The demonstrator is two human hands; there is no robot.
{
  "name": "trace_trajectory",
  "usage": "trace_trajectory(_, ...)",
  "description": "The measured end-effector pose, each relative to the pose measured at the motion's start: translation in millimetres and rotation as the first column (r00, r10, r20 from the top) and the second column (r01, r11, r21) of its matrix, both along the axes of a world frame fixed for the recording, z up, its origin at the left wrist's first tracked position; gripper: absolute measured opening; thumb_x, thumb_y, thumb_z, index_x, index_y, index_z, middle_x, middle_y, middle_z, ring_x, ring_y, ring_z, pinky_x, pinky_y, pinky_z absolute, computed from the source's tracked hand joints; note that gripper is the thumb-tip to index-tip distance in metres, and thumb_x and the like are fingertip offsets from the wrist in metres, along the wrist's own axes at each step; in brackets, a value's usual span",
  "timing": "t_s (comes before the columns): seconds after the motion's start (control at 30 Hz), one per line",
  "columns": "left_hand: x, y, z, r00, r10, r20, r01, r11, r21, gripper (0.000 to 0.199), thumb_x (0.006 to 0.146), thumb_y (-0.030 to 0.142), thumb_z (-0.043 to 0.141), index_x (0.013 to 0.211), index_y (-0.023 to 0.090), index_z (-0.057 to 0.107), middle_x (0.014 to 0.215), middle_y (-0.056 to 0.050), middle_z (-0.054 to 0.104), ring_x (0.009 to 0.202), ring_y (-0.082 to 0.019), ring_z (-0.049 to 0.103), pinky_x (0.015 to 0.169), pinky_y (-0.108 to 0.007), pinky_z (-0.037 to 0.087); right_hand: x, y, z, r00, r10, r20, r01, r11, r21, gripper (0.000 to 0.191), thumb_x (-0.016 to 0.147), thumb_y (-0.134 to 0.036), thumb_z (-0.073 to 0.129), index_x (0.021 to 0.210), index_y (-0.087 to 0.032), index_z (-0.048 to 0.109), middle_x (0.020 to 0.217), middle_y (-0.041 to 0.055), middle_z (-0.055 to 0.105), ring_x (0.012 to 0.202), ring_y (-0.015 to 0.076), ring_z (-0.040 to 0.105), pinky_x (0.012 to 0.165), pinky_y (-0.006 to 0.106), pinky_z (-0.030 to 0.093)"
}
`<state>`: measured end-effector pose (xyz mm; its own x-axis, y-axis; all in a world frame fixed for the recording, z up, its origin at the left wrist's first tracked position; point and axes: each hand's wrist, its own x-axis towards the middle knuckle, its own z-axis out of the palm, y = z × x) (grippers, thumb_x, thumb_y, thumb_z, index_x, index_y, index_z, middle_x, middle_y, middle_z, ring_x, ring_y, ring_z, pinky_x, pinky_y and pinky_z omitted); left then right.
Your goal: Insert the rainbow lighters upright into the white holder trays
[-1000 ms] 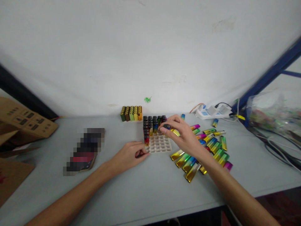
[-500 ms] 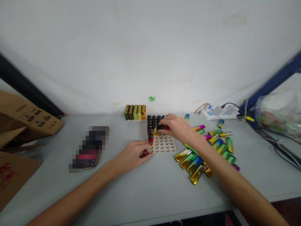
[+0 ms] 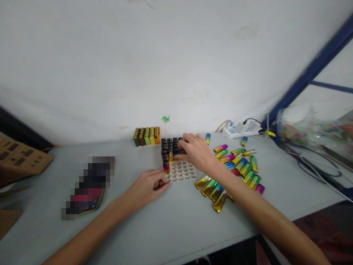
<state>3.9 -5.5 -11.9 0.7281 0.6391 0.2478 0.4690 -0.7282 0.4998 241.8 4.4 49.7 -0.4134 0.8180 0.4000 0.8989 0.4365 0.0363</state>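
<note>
A white tray [image 3: 182, 171] with rows of round holes lies on the table, its far rows filled with upright black-topped lighters [image 3: 167, 149]. At the tray's near left corner, the fingertips of my left hand [image 3: 150, 184] are closed on its edge. My right hand [image 3: 194, 149] reaches over the filled rows from the right, fingers pinched around a lighter among them; the hand hides most of that lighter. Loose shiny lighters [image 3: 220, 200] in gold, green, blue and magenta lie scattered to the right, beneath and beside my right forearm.
A block of upright gold-topped lighters [image 3: 147, 137] stands by the wall, behind the tray. On the left are a blurred-out phone [image 3: 89, 187] and a cardboard box [image 3: 22, 158]. A power strip [image 3: 242, 129] with cables and a plastic bag [image 3: 303, 125] sit at the right.
The camera view has turned to the right, so everything sits further left. Both hands stay at the tray, the right one still pinching among the black-topped lighters.
</note>
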Motion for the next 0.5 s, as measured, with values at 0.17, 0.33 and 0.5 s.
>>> trace_trajectory(0.17, -1, 1, -1.4, 1.0, -0.006, 0.018, 0.006, 1.0, -0.016, 0.024, 0.093, 0.028, 0.058, 0.071, 0.02, 0.055, 0.066, 0.004, 0.055, 0.061, -0.013, 0.052, 0.059, -0.023, 0.037, 53, 0, -0.3, 0.977, -0.053, -0.205, 0.05, 0.999, -0.022, 0.031, 0.098, -0.049, 0.064, 0.101, -0.019, 0.072, 0.086, 0.006, 0.067, 0.076, 0.0198, 0.061, 0.074, 0.033, 0.041)
trace_trajectory(0.33, -1, 2, -2.8, 1.0, -0.002, 0.022, 0.003, 1.0, -0.03, 0.023, 0.093, 0.029, 0.057, 0.072, 0.02, 0.057, 0.066, 0.003, 0.055, 0.061, -0.013, 0.053, 0.059, -0.023, 0.038, 165, 8, -20.6, 0.955, -0.15, -0.254, 0.109, 0.98, -0.169, 0.025, 0.098, -0.035, 0.061, 0.105, -0.018, 0.077, 0.097, 0.0126, 0.072, 0.086, 0.0244, 0.066, 0.085, 0.039, 0.051)
trace_trajectory(0.5, 0, 1, 2.8, 1.0, 0.004, -0.007, -0.004, 0.998, -0.056, 0.024, 0.092, 0.031, 0.056, 0.072, 0.02, 0.06, 0.066, 0.003, 0.055, 0.061, -0.013, 0.053, 0.059, -0.024, 0.039, 223, 7, -49.1, 0.939, -0.21, -0.273, 0.098, 0.923, -0.373, 0.039, 0.09, -0.048, 0.068, 0.117, -0.021, 0.078, 0.121, 0.0154, 0.072, 0.112, 0.0321, 0.066, 0.101, 0.047, 0.05)
